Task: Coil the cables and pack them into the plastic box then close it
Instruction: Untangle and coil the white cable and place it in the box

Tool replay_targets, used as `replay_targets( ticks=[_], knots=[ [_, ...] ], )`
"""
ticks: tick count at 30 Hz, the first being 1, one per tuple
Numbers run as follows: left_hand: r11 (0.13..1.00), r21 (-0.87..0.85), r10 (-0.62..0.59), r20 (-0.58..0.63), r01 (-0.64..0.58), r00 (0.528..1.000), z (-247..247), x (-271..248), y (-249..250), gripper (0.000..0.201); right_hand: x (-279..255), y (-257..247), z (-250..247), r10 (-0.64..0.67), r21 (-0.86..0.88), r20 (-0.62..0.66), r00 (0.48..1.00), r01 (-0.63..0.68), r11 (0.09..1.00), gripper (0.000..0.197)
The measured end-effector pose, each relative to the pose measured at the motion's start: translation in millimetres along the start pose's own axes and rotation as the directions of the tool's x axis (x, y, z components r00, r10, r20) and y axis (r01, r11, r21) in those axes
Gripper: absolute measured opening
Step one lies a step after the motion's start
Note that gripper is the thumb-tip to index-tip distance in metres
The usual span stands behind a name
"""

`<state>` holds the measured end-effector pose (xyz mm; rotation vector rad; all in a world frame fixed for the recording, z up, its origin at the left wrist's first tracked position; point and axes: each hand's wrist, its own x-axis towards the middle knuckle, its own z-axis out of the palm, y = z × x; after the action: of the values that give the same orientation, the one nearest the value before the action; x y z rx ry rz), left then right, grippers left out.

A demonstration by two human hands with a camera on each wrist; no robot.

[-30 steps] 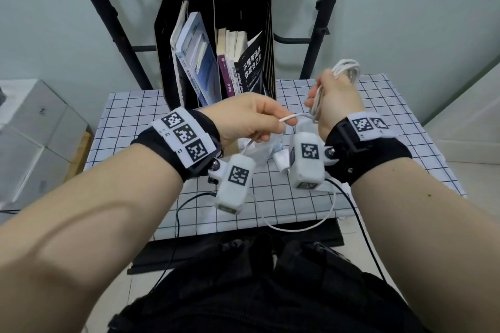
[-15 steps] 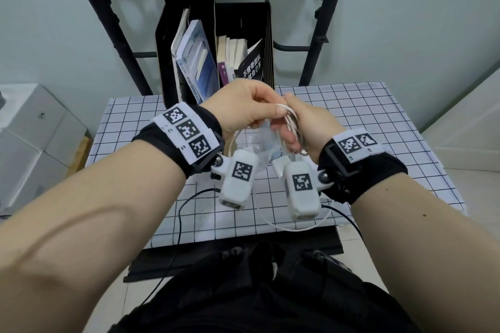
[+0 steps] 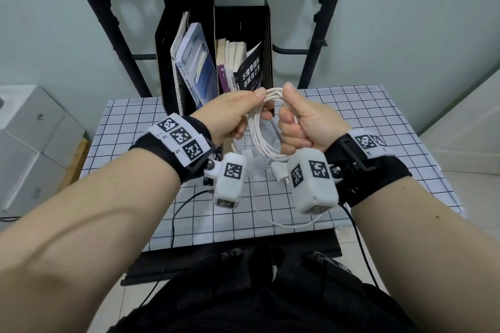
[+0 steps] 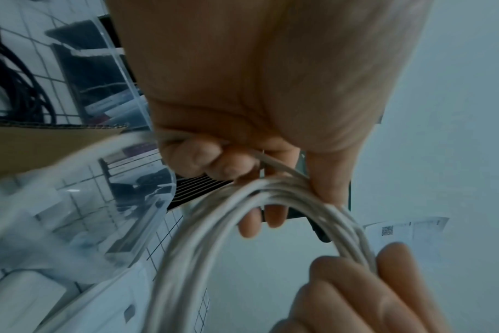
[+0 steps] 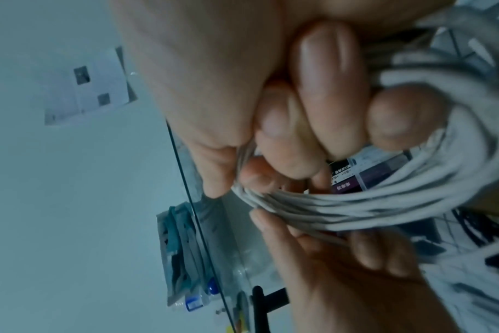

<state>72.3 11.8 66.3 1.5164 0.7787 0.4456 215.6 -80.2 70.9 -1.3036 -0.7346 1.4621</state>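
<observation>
A white cable (image 3: 263, 127) is wound into a coil of several loops, held up over the checked table (image 3: 378, 127). My left hand (image 3: 232, 116) pinches the coil's top between thumb and fingers. My right hand (image 3: 303, 123) grips the coil's right side with curled fingers. The coil (image 4: 242, 225) and the coil (image 5: 356, 202) show close up in both wrist views. A loose tail (image 3: 284, 222) droops past the table's front edge, and a white plug (image 3: 280, 171) hangs below the coil. The clear plastic box (image 4: 86, 214) stands under my hands, mostly hidden in the head view.
A black file holder (image 3: 186, 35) with books stands at the table's back. Black frame poles (image 3: 322, 35) rise behind it. A black cable (image 3: 184, 203) trails off the front edge. More black cables (image 4: 20, 90) lie at the left. White cartons (image 3: 32, 143) sit left of the table.
My hands were apart, the right raised with the coil and the left pinching one strand. They have come together and now both hold the coil, higher over the table.
</observation>
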Motion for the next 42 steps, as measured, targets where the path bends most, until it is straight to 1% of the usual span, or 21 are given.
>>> replay_targets(
  ticks=[3,5,7,9,11,15,17,19,22,25,29,32,35,36,38,40,42],
  knots=[
    [0.996,-0.091,-0.010,-0.036,0.006,0.999,4.7,2.2,-4.4,0.034,-0.5,-1.0,-0.2,-0.015,0.064,-0.009,1.000,0.016,0.998,0.052],
    [0.997,-0.075,-0.015,-0.073,0.010,0.997,7.5,4.3,-4.0,0.034,0.3,-0.7,-0.5,-0.036,0.100,-0.013,0.999,0.037,0.994,0.052],
    [0.997,-0.071,-0.017,-0.091,0.011,0.996,8.4,5.3,-2.5,0.035,1.4,-1.1,-0.2,-0.031,0.155,0.024,0.999,0.026,0.987,0.052],
    [0.995,-0.100,-0.027,-0.091,0.017,0.995,8.1,5.3,-1.8,0.036,1.5,-2.4,0.4,0.003,0.223,0.070,0.998,-0.018,0.975,0.051],
    [0.990,-0.135,-0.041,-0.082,0.030,0.996,8.2,5.4,-1.3,0.037,0.7,-3.7,0.2,0.019,0.257,0.075,0.997,-0.038,0.966,0.049],
    [0.968,-0.244,-0.083,-0.073,0.063,0.994,7.5,6.9,-2.6,0.041,-0.2,-4.8,-0.4,0.015,0.317,0.064,0.998,-0.035,0.948,0.048],
    [0.938,-0.336,-0.113,-0.060,0.086,0.992,7.4,7.6,-7.0,0.045,0.4,-6.1,-3.3,0.008,0.386,0.054,0.998,-0.028,0.922,0.047],
    [0.926,-0.368,-0.113,-0.038,0.091,0.993,7.9,8.0,-13.9,0.044,1.0,-8.8,-6.3,-0.007,0.459,0.040,0.999,-0.012,0.889,0.046],
    [0.930,-0.356,-0.111,-0.033,0.092,0.993,10.5,6.0,-21.8,0.034,2.0,-12.3,-10.9,-0.033,0.536,-0.016,0.999,0.036,0.843,0.047],
    [0.929,-0.344,-0.147,-0.013,0.133,0.989,15.1,1.8,-28.2,0.031,3.6,-12.7,-15.7,-0.061,0.592,-0.068,0.996,0.090,0.801,0.046],
    [0.955,-0.237,-0.182,0.005,0.179,0.983,16.8,-2.3,-40.3,0.030,2.0,-16.5,-21.5,-0.078,0.673,-0.152,0.985,0.160,0.722,0.048],
    [0.971,-0.145,-0.190,0.019,0.191,0.982,19.3,-5.0,-45.8,0.028,1.6,-21.9,-26.7,-0.092,0.690,-0.276,0.957,0.263,0.675,0.049],
    [0.979,-0.094,-0.183,0.008,0.183,0.983,23.3,-7.3,-48.8,0.016,0.9,-26.1,-32.5,-0.097,0.696,-0.371,0.923,0.346,0.629,0.049],
    [0.982,-0.074,-0.177,-0.002,0.177,0.984,23.5,-7.5,-49.4,0.013,0.7,-26.9,-34.4,-0.097,0.688,-0.400,0.912,0.368,0.626,0.049],
    [0.987,-0.024,-0.158,-0.001,0.158,0.987,22.3,-7.6,-49.4,0.014,1.2,-27.1,-37.2,-0.098,0.660,-0.442,0.892,0.397,0.637,0.048],
    [0.992,0.031,-0.124,0.027,0.123,0.992,19.9,-7.8,-48.0,0.015,3.0,-24.7,-37.0,-0.104,0.639,-0.468,0.878,0.417,0.646,0.048],
    [0.992,0.093,-0.085,0.054,0.080,0.995,18.9,-8.5,-44.8,0.014,5.5,-20.8,-34.4,-0.109,0.638,-0.482,0.869,0.434,0.636,0.046]
  ],
)
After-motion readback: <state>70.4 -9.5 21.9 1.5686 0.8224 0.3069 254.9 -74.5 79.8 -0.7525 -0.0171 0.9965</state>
